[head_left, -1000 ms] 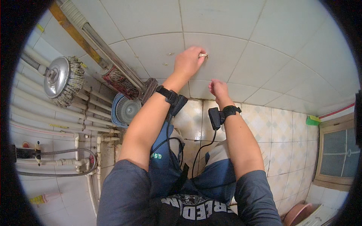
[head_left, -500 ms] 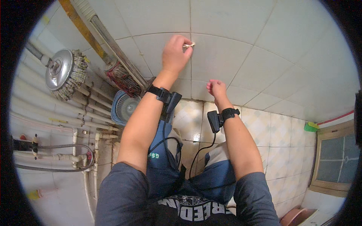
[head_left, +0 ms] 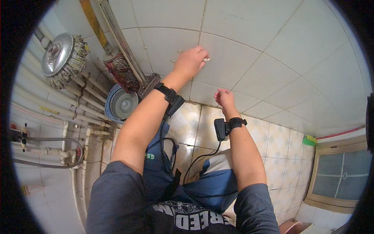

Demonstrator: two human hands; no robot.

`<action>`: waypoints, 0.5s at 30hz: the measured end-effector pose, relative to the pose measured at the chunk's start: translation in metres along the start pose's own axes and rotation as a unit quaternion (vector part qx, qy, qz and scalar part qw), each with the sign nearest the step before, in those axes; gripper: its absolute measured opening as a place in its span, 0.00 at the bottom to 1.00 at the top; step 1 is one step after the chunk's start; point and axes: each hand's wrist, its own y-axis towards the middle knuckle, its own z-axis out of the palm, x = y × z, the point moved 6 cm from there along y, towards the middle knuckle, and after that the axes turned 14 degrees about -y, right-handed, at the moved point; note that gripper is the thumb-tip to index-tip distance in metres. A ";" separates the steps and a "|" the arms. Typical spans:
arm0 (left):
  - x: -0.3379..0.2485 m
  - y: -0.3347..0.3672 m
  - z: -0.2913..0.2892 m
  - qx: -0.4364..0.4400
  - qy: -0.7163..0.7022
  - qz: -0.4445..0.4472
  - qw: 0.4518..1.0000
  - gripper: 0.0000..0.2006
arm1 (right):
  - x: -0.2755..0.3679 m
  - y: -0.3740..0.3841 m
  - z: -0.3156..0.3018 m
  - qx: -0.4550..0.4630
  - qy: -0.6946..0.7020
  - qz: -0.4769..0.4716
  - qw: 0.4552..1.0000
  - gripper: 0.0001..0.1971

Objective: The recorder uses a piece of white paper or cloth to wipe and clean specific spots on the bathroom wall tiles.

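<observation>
My left hand (head_left: 190,62) is against the pale tiled wall (head_left: 241,50), just beside an upright tile joint. Its fingers are pinched on a small off-white lump (head_left: 206,59), whose exact kind I cannot make out. Two small pale specks show on the tile to the left of this hand. Lower and to the right, near the foot of the wall, my right hand (head_left: 224,97) has its fingers curled in. Whether anything is inside them is hidden. Each wrist wears a black strap with a small black device and a cable.
Mops (head_left: 121,70) and a long-handled tool lean at the left wall, with a blue basket (head_left: 113,103) below. A round mop head (head_left: 64,60) hangs beside pale pipes and a hose. A green brush (head_left: 309,140) and a framed window (head_left: 337,173) are at the right.
My left hand has moved down along the wall, and the lump now sits right of the tile joint. The view has shifted slightly. My right hand stays nearly the same, fingers curled.
</observation>
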 end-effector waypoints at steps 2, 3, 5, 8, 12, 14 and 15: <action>0.000 0.003 -0.003 -0.007 -0.014 -0.013 1.000 0.08 | -0.005 0.005 -0.002 0.009 -0.023 -0.003 1.000 0.10; -0.005 0.009 -0.015 -0.042 -0.010 -0.013 0.999 0.08 | -0.010 0.008 -0.005 0.007 -0.023 0.000 1.000 0.10; -0.007 0.017 -0.031 -0.077 -0.007 -0.012 0.997 0.09 | -0.013 0.011 -0.007 0.011 -0.049 -0.001 0.999 0.10; -0.003 0.016 -0.044 -0.115 0.002 0.031 0.993 0.09 | -0.011 0.009 -0.005 0.010 -0.028 0.016 0.999 0.10; 0.011 0.005 -0.027 -0.064 0.012 0.026 0.998 0.09 | -0.015 0.011 -0.003 0.009 -0.044 0.031 0.998 0.11; 0.011 0.004 -0.024 -0.064 0.013 0.032 0.997 0.09 | -0.020 0.016 -0.003 0.019 -0.049 0.023 0.998 0.11; 0.011 0.003 -0.024 -0.066 0.014 0.028 0.997 0.09 | -0.020 0.015 -0.003 0.019 -0.050 0.023 0.998 0.11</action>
